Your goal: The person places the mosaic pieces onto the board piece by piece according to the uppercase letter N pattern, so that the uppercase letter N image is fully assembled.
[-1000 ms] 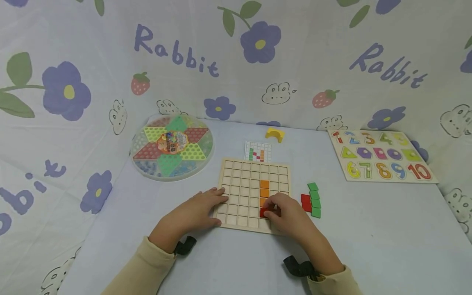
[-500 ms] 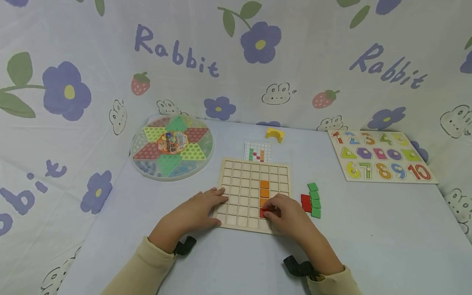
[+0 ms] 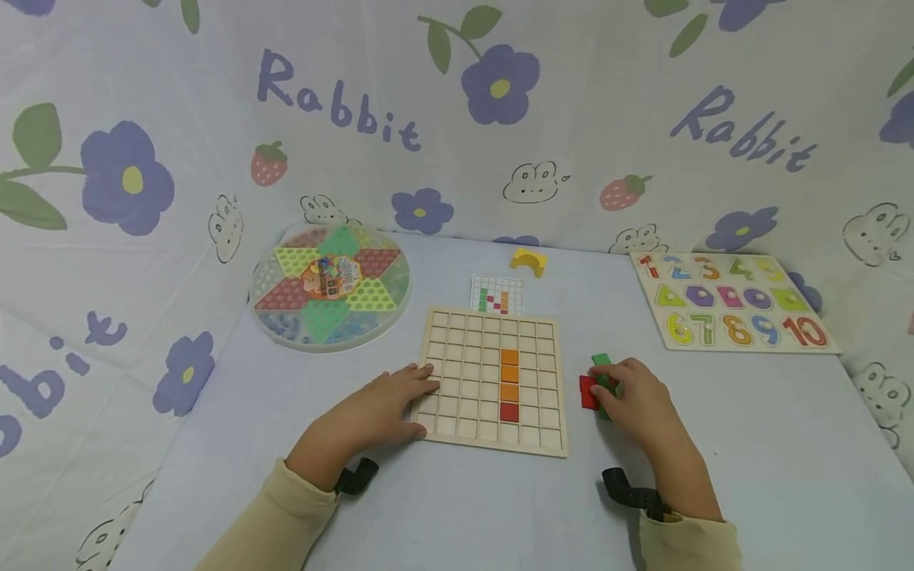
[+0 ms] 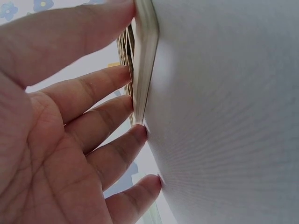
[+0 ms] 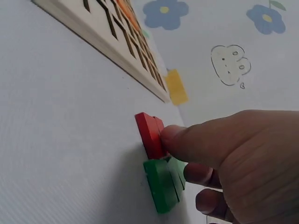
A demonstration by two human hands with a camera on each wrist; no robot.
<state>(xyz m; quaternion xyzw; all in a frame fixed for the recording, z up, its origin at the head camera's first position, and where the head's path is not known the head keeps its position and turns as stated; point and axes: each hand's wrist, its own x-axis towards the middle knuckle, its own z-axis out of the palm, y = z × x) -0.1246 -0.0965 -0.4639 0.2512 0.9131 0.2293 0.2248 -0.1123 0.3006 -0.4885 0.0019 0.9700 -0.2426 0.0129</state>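
A square wooden grid board lies on the table. In one of its columns three orange tiles and a red tile sit in line, the red one nearest the person. My left hand rests at the board's left edge, fingers spread, thumb against its side in the left wrist view. Right of the board, my right hand pinches at a loose red tile with thumb and forefinger; the forefinger is hidden in the right wrist view. Several green tiles lie beside it, partly under the hand.
Behind the board lies a pattern card with coloured squares, and past it a yellow arch block. A round Chinese checkers set lies back left. A number puzzle board lies back right, near the cloth backdrop.
My right hand has let go of the red tile in the grid, which now lies under the orange ones, and has moved right to the loose tiles. The left hand stays put.
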